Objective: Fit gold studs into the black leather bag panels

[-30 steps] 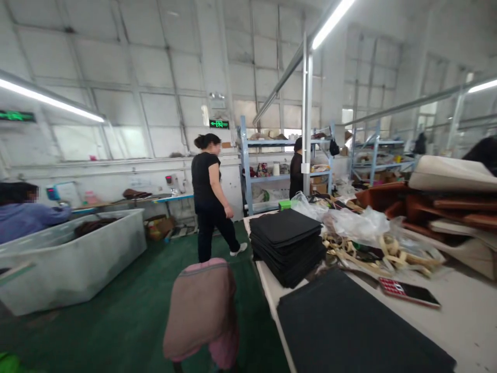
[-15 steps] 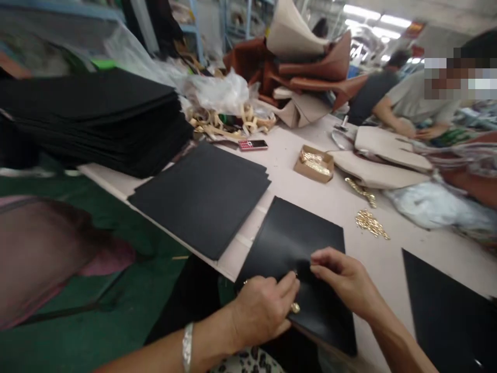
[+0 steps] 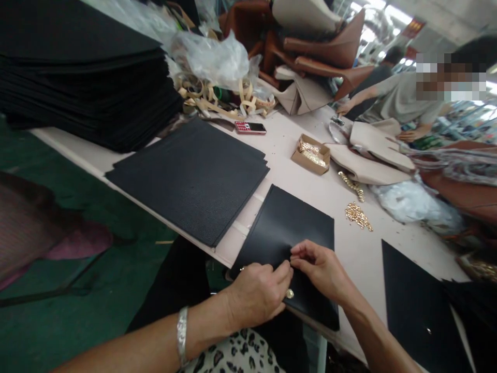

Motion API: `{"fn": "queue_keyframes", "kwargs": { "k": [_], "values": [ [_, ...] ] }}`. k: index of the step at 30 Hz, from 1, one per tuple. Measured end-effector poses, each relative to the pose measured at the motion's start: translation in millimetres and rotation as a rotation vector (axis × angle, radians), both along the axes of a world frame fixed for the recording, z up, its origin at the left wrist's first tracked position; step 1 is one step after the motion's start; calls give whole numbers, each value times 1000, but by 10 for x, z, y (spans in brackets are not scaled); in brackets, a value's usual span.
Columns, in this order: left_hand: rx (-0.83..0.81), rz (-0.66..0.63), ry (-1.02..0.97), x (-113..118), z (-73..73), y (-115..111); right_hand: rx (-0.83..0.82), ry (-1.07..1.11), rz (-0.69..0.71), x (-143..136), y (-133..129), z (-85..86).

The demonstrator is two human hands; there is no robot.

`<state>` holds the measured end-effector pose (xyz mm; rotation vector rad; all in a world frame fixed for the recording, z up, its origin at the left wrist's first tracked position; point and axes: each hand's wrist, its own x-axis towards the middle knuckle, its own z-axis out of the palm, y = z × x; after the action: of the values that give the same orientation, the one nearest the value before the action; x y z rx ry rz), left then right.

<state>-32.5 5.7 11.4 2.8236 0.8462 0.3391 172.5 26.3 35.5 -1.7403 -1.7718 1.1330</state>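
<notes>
A black panel (image 3: 272, 217) lies at the table's front edge under both hands. My left hand (image 3: 262, 290) rests at its near part, fingers pressed together at something too small to make out. Beside those fingertips, a round gold piece (image 3: 290, 293) shows on the panel. My right hand (image 3: 316, 267) comes in from the right, thumb and forefinger pinched close to the left fingertips; what they hold is hidden. Small gold pieces (image 3: 357, 216) lie in a loose pile beyond the panel, near a row of gold parts (image 3: 351, 185).
Black sheets (image 3: 190, 181) lie to the left, before a tall black stack (image 3: 85, 77). Farther back are a phone (image 3: 250, 127), a small carton (image 3: 310, 154) and brown and beige bags (image 3: 318, 46). Another black panel (image 3: 419, 305) lies right. A person (image 3: 411, 98) works across the table.
My right hand has moved left and its fingertips now meet those of my left hand. The camera view has shifted. The person across has moved an arm outward.
</notes>
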Motion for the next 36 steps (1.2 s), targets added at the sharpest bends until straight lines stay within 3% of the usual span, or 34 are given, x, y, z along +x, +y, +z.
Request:
{"fn": "queue_keyframes", "kwargs": {
  "k": [9,14,18,23,26,29,30,33,36],
  "values": [
    [-34,-22,1,6,13,29,-145,-17,33,2,169,-8],
    [-88,-25,-1,12,1,36,-307,-147,66,-92,340,126],
    [-73,-1,-10,-16,-103,2,-322,-262,24,-210,416,272],
    [41,-20,-130,-26,-270,110,-227,-224,-29,-150,404,253],
    [5,-5,-161,-10,-185,157,-22,-166,-81,-121,142,326],
    [-88,68,-184,8,-21,146,280,-170,-313,-81,-373,525],
    [-118,99,-198,18,24,132,302,-161,-400,-50,-576,591],
    [-169,162,-241,76,75,48,54,37,-479,23,-1140,658],
    [-147,90,-271,189,-10,-78,-13,221,-506,-37,-1431,473]
  ]
}}
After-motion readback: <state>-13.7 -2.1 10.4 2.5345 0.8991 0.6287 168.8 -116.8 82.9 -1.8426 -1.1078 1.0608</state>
